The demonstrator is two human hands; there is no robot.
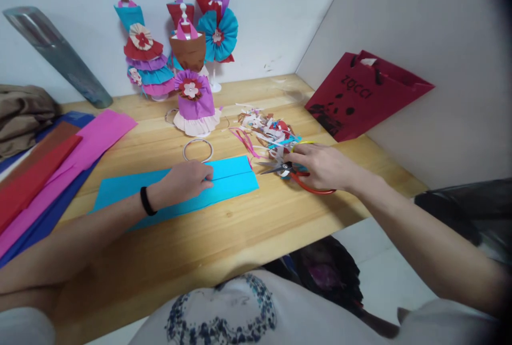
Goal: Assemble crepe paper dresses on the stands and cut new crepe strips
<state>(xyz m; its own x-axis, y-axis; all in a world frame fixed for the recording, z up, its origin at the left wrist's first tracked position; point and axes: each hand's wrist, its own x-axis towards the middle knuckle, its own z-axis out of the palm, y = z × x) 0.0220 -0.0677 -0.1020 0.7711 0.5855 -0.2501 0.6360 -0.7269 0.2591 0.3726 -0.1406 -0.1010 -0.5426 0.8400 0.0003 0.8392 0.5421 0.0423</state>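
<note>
A folded strip of bright blue paper (236,174) lies across the wooden table. My left hand (186,179), with a black band on its wrist, rests on the strip, fingers bent and pressed together at its middle. To the right of the strip, my right hand (324,166) is closed on scissors (314,190) with red-orange and yellow handles. Their blades are parted and point left toward the strip's right end, apart from it. A ring of tape (198,151) lies just behind the strip, near my left hand.
Small stands in paper dresses (196,102) line the wall. Coloured paper sheets (52,174), brown cloth (24,115) and a bottle (64,57) sit left. Paper scraps (264,126) lie behind the scissors. A red bag (360,94) leans at the right wall.
</note>
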